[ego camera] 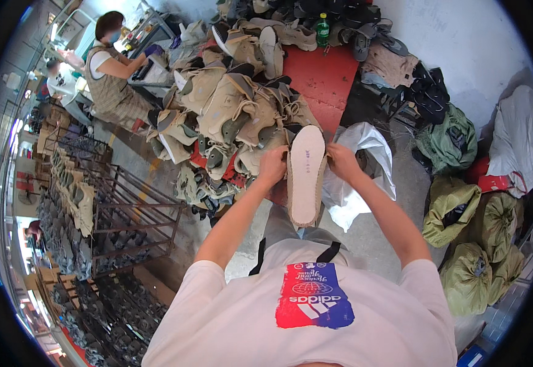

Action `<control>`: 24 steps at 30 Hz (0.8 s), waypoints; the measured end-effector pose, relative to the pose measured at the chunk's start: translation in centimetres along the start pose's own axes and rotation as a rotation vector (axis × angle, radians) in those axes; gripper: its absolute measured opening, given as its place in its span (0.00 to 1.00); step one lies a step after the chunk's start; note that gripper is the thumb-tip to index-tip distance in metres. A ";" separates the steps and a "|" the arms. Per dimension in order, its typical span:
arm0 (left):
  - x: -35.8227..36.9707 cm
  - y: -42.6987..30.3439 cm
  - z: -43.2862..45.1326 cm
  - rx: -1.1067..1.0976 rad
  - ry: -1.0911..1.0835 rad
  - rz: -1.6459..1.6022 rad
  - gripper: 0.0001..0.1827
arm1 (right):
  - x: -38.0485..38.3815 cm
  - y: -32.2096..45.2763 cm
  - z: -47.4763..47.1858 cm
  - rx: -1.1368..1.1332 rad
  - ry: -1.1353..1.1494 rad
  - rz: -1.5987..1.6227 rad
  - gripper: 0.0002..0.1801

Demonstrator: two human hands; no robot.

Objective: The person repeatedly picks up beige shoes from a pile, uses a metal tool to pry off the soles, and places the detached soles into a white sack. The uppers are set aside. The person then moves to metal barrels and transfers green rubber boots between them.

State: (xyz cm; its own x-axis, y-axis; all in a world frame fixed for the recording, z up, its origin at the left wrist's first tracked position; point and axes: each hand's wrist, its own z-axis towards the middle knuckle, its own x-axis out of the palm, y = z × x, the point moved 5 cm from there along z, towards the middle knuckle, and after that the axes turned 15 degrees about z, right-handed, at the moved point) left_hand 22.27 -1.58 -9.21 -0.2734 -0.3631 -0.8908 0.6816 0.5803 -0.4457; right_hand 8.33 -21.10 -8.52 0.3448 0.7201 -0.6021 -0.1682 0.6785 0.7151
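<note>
A shoe upper [307, 183] hangs in front of my body, its pale, flat stitched-in bottom facing up towards me and bearing printed marks. My left hand [273, 164] grips its edge on the left side, near the upper end. On the opposite edge, my right hand [341, 160] pinches the material at about the same height. Most of the upper's outer side is hidden beneath the bottom. Just beyond my left hand rises a heap of beige shoe uppers [220, 101] with laces and grey-green heel patches.
The heap lies on a red tabletop [321, 82], where a green bottle [323, 31] stands at the back. A white plastic bag [367, 160] is beside my right forearm. Metal racks [133, 215] of shoes stand left; olive sacks [452, 211] lie right. A masked person [110, 73] works at the far left.
</note>
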 end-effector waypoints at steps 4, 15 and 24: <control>1.6 -1.2 -2.8 -0.109 0.032 -0.313 0.12 | -0.3 3.7 -4.7 0.241 -0.151 0.085 0.05; -2.1 -7.1 -7.4 -0.418 0.430 -1.534 0.41 | 3.9 11.0 -4.2 0.580 -0.546 1.015 0.28; -23.9 1.6 -2.8 -0.289 0.038 -1.486 0.42 | -8.7 28.8 12.1 -0.553 -0.199 0.932 0.39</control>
State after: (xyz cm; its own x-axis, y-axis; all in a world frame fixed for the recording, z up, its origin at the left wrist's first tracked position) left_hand 27.96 10.08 11.14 -0.5926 -0.7148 0.3713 -0.3728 -0.1653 -0.9131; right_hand 11.67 -9.57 21.57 0.0023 0.9809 0.1943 -0.8128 -0.1113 0.5718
